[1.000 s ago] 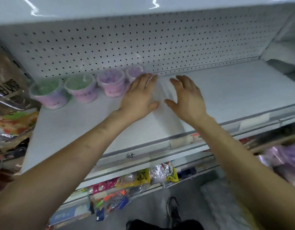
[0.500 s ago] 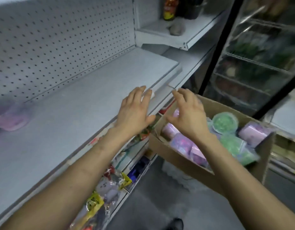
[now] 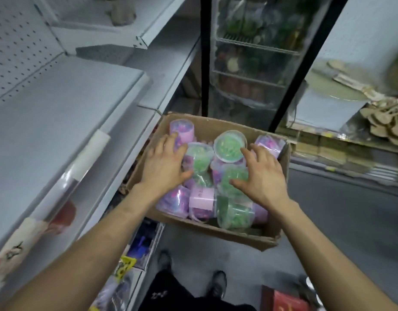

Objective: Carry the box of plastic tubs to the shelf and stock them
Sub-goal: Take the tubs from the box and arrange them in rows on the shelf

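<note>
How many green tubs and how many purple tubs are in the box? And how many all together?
Green tubs: 4
Purple tubs: at least 5
Total: at least 9 showing. They are piled up in the cardboard box, and the left hand and right hand cover some, so more may hide underneath.

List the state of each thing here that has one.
cardboard box: top open, not yet emptied.
green tub: upright, lid on.
other tubs: jumbled, several on their sides.
left hand: open, fingers spread over the pile.
right hand: open, holding nothing.
</note>
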`<move>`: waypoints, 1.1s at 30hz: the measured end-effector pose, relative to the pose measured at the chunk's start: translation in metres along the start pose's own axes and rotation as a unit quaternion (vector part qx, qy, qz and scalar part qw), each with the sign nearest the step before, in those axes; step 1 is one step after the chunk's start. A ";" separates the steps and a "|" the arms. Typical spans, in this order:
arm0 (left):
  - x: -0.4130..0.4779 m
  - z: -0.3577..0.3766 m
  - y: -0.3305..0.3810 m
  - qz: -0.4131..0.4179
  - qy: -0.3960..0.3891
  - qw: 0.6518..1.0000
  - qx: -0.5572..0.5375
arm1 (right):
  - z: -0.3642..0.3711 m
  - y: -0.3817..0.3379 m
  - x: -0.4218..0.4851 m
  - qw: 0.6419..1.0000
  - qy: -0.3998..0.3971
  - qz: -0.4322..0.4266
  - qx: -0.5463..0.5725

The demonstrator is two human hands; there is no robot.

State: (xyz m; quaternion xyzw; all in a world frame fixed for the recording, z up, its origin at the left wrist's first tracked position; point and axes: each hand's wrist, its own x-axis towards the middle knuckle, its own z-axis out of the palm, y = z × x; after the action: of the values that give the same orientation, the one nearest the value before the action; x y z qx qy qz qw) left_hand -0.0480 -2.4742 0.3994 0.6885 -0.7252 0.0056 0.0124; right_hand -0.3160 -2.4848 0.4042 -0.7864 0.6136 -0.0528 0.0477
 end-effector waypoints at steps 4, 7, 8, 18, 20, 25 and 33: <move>0.026 0.024 -0.005 0.018 -0.067 0.997 -0.027 | 0.014 0.003 0.004 0.999 -0.030 0.013 0.002; 0.044 0.043 -0.017 0.014 -0.113 0.991 -0.074 | 0.018 0.001 0.010 0.997 -0.070 0.018 0.005; 0.049 0.047 -0.021 0.012 -0.126 0.987 -0.095 | 0.018 0.000 0.011 0.996 -0.086 0.023 0.009; 0.081 0.081 -0.037 0.007 -0.186 0.953 -0.239 | 0.023 0.002 0.016 0.979 -0.172 0.089 0.061; 0.083 0.086 -0.034 -0.007 -0.181 0.949 -0.257 | 0.024 0.002 0.015 0.977 -0.173 0.097 0.079; 0.085 0.093 -0.023 -0.043 -0.140 0.939 -0.311 | 0.025 0.000 0.017 0.974 -0.149 0.115 0.126; 0.073 0.085 -0.023 -0.054 -0.062 0.935 -0.346 | 0.015 -0.006 0.036 0.967 -0.104 0.120 0.199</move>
State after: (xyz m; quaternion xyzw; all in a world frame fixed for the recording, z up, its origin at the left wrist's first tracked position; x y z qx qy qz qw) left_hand -0.0301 -2.5501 0.3158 0.6785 -0.6433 -0.2893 0.2050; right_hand -0.2996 -2.5185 0.3906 -0.6830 0.6721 -0.0853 0.2730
